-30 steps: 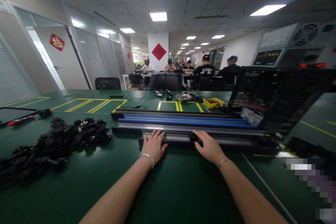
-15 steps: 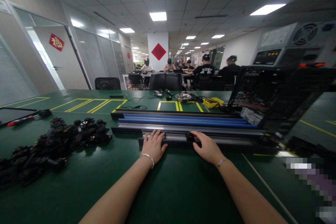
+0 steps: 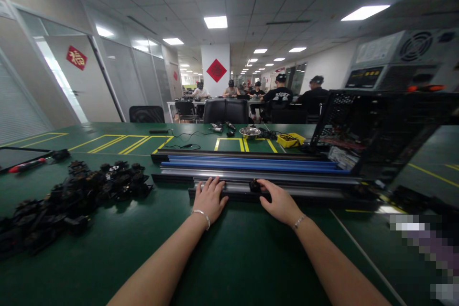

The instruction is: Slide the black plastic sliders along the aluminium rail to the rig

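A long dark metal rail (image 3: 236, 190) lies crosswise in front of me. My left hand (image 3: 211, 199) rests on its left part, fingers spread and laid flat over it. On top of the rail sits a small black block (image 3: 255, 185). The fingertips of my right hand (image 3: 281, 203) touch the block's right side. The right thumb lies lower, apart from the fingers, by the rail's front edge. Fingers on the far side of the right hand are hidden.
Behind lie more dark rails (image 3: 258, 173) and a blue rail (image 3: 251, 163). A heap of black parts (image 3: 103, 186) is at left, with a red-handled tool (image 3: 27, 166) beyond. An open computer case (image 3: 390, 129) stands at right. Farther back are a metal bowl (image 3: 250, 133) and yellow tray (image 3: 289, 140).
My right hand and the small black block have moved slightly left along the rail. The left hand has stayed in place.
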Demonstrator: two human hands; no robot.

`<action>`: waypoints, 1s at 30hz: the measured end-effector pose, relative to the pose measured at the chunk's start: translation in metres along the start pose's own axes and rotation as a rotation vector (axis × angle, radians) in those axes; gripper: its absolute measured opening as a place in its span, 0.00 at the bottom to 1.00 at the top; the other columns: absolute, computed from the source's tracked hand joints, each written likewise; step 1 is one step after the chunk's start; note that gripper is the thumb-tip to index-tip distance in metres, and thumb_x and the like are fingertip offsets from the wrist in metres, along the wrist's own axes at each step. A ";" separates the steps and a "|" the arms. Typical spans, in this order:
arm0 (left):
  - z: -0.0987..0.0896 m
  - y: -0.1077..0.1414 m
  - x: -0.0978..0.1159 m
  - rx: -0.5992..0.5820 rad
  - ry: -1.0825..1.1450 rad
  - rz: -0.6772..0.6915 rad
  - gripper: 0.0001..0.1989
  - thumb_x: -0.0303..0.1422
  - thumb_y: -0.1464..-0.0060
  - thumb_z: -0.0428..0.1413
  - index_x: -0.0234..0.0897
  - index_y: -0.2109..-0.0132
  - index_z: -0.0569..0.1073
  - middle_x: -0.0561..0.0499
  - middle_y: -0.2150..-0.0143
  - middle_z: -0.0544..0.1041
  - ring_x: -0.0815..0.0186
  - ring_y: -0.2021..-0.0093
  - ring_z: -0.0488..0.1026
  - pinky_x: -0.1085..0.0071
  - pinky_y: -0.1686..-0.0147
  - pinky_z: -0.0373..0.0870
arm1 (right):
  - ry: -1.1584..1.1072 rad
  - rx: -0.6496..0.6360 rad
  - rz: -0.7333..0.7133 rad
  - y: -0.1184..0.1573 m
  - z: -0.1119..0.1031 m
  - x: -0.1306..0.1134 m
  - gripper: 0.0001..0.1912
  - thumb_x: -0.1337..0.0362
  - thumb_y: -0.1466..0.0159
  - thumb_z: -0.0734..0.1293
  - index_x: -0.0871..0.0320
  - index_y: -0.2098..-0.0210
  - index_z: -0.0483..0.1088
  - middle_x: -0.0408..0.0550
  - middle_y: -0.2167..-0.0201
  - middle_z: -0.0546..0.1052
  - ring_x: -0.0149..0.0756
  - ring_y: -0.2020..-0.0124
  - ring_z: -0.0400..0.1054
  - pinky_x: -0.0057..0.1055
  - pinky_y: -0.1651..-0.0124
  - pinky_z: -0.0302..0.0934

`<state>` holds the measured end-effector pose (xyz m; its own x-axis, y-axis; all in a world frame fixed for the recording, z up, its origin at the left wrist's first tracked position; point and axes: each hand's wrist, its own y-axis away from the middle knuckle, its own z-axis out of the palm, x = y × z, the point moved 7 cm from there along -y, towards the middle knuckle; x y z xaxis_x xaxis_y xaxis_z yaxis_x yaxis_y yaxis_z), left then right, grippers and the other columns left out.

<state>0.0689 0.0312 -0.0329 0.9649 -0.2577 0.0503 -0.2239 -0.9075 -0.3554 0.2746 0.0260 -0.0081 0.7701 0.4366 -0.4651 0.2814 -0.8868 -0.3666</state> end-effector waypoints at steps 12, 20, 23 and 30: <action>-0.006 0.002 0.004 -0.002 -0.013 -0.005 0.23 0.44 0.48 0.47 0.49 0.45 0.61 0.51 0.37 0.57 0.56 0.38 0.49 0.49 0.42 0.43 | 0.038 -0.045 -0.027 0.000 0.006 -0.008 0.25 0.65 0.47 0.61 0.57 0.49 0.60 0.51 0.54 0.71 0.37 0.53 0.65 0.36 0.48 0.56; -0.013 0.012 0.033 -0.068 0.081 0.171 0.23 0.41 0.50 0.51 0.49 0.46 0.61 0.52 0.37 0.55 0.57 0.37 0.47 0.45 0.41 0.39 | 0.105 -0.059 -0.048 0.000 0.008 -0.009 0.25 0.64 0.47 0.60 0.57 0.48 0.60 0.50 0.56 0.72 0.38 0.54 0.65 0.36 0.48 0.55; -0.011 0.015 0.050 -0.091 0.082 0.239 0.29 0.43 0.53 0.53 0.54 0.43 0.58 0.52 0.35 0.50 0.51 0.36 0.42 0.39 0.44 0.38 | 0.124 -0.064 -0.079 0.000 0.011 -0.012 0.26 0.66 0.47 0.59 0.58 0.47 0.60 0.51 0.53 0.71 0.38 0.52 0.63 0.37 0.47 0.54; -0.004 0.008 0.070 -0.149 0.086 0.187 0.37 0.50 0.59 0.55 0.62 0.41 0.52 0.51 0.33 0.42 0.41 0.36 0.36 0.30 0.50 0.36 | 0.144 -0.082 -0.120 -0.001 0.018 -0.017 0.32 0.71 0.51 0.57 0.61 0.45 0.57 0.54 0.46 0.65 0.39 0.44 0.55 0.41 0.41 0.47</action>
<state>0.1346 0.0049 -0.0286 0.8909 -0.4475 0.0778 -0.4216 -0.8784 -0.2249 0.2511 0.0217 -0.0142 0.8009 0.5185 -0.2996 0.4167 -0.8419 -0.3429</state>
